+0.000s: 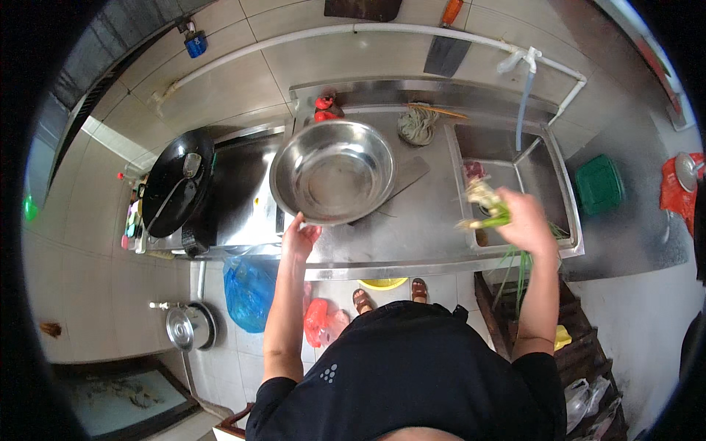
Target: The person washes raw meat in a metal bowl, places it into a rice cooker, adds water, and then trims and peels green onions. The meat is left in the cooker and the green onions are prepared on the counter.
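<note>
My left hand (300, 238) grips the near rim of a large stainless steel basin (337, 172) on the steel counter. The basin holds no food that I can see. In my right hand (524, 219) is a bunch of green onions (491, 206), its pale root ends pointing left and its long green leaves hanging below the hand past the counter's front edge. That hand is over the near part of the sink (496, 149); the root ends look blurred. Under them in the sink lies a piece of red meat (474, 170), partly hidden. A flat board or blade (411, 175) shows beside the basin.
A black wok (179, 182) with a ladle stands at the left. A grey cloth (417, 125) and red-capped containers (326, 107) sit at the back. A hose (524, 110) hangs over the sink, with a green basket (598, 184) to the right. A blue bag (249, 292) is below the counter.
</note>
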Tool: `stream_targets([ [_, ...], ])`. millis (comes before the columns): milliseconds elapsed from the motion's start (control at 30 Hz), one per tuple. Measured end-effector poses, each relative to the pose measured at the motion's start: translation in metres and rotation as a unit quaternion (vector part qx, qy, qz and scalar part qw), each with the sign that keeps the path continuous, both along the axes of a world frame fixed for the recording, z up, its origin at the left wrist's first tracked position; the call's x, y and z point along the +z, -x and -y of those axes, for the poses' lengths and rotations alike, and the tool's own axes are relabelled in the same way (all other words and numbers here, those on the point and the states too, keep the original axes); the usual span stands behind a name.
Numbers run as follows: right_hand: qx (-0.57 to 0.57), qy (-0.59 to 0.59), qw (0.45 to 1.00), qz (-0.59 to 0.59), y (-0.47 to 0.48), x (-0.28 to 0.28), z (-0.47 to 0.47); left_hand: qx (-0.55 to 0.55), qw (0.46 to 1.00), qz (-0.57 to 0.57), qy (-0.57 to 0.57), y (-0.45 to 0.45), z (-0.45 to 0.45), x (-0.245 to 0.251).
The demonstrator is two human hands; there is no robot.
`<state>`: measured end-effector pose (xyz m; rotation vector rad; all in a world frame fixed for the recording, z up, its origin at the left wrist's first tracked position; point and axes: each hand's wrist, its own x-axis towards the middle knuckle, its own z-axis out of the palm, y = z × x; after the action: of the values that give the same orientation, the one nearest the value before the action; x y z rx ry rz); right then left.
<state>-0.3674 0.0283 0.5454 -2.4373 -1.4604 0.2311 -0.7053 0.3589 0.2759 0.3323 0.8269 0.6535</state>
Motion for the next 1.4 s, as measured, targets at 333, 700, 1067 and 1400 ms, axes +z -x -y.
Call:
stream_targets([
  [333, 0.227, 0.236, 0.944, -0.036, -0.018, -0.137, -0.018, -0.103, 0.815, -0.406, -0.4, -0.069, 0.139, -0.025],
  [700, 0.339, 0.199, 0.919, 0.037, 0.019, -0.183, -0.043, -0.22, 0.376, -0.622, -0.651, -0.167, 0.093, -0.028],
  [1067, 0.261, 0.178, 0.948, 0.027, 0.03, -0.213, -0.049, -0.287, 0.669, -0.422, -0.54, -0.093, 0.131, 0.058],
  [1400, 0.195, 0.031, 0.973, 0.116, 0.055, -0.276, -0.16, -0.194, 0.806, -0.369, -0.421, 0.042, 0.17, 0.129],
])
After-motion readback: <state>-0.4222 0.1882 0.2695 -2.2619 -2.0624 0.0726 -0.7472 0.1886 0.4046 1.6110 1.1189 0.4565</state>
